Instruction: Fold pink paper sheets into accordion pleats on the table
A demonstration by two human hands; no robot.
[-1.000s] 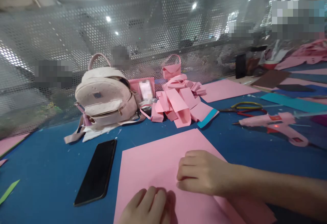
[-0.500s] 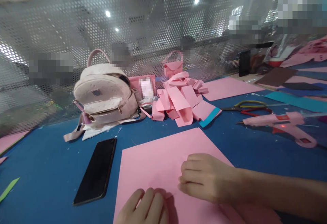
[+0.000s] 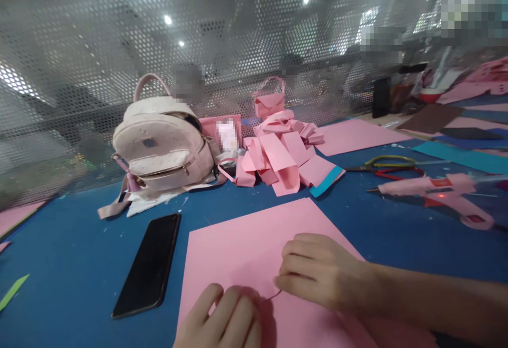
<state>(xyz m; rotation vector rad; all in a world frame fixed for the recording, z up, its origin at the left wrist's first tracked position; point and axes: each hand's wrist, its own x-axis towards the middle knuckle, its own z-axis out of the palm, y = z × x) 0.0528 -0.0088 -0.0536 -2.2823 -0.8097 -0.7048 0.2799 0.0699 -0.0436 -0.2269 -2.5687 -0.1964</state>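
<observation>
A large pink paper sheet (image 3: 234, 247) lies on the blue table, with a second layer of pink paper over its near part. My left hand (image 3: 222, 319), cut off by the bottom edge, is closed with bent fingers at the near layer. Opposite it, my right hand (image 3: 317, 271) is closed too, its thumb and fingertips pinching that paper's edge. A short dark edge line runs between the two hands. Both sets of fingertips are partly hidden.
A black phone (image 3: 148, 266) lies left of the sheet. Behind are a pale backpack (image 3: 162, 141) and a heap of folded pink paper pieces (image 3: 278, 152). To the right are scissors (image 3: 391, 165) and a pink glue gun (image 3: 440, 194). A perforated metal panel (image 3: 234, 35) stands behind.
My right hand has shifted slightly up, and the paper's edge line now shows between my hands. My left hand has moved up a little. The table objects lie as before.
</observation>
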